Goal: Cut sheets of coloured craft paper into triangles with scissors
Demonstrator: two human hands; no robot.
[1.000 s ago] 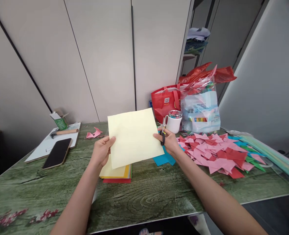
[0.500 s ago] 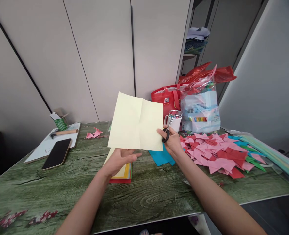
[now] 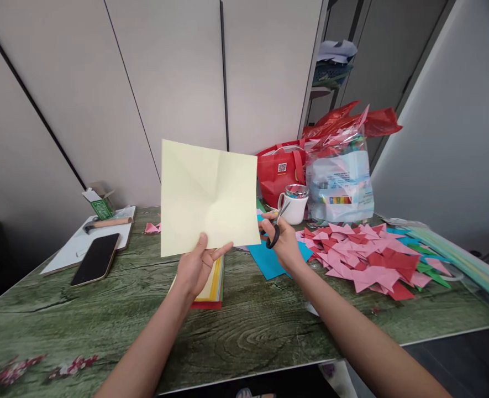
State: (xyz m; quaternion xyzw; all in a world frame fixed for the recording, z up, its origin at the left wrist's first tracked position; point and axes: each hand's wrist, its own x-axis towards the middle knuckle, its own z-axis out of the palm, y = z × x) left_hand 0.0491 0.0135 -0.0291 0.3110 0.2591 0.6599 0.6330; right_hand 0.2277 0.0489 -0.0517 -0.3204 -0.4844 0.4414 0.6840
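A pale yellow sheet of paper with a crease down it is held upright above the table. My left hand grips its lower edge, thumb in front and the other fingers partly behind. In my right hand are black-handled scissors, blades pointing up and away from the sheet. The right fingers are close to the sheet's right edge; whether they touch it is hard to tell. Below the left hand lies a stack of coloured paper, partly hidden. Blue paper lies under the right hand.
Folded pink and red paper pieces are heaped at right. Behind stand a white mug, a red bag and a clear plastic bag. A phone, a hammer and a small green box are at left.
The sheet has moved left and turned slightly. My left hand, open below it before, now has its thumb over the lower edge. My right hand has shifted left with the scissors.
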